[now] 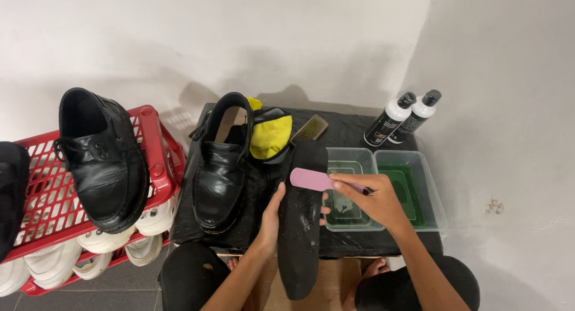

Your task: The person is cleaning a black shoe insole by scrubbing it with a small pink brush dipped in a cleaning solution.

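Insole scrub under way at frame centre
Left hand point(271, 218) grips the soapy black insole point(299, 227); right hand point(374, 197) pinches a pink brush point(312, 179); lower insole looks unscrubbed.

Shoe point(220, 167) on table point(353, 130); crate point(157, 161) left; two tubs point(413, 188) right; bottles point(400, 117) behind tubs.

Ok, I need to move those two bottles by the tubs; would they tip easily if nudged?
Probably. The two bottles are tall and narrow, standing close together at the black table's back edge, so a nudge to one might topple both. Their smooth, round sides suggest they would roll once down.
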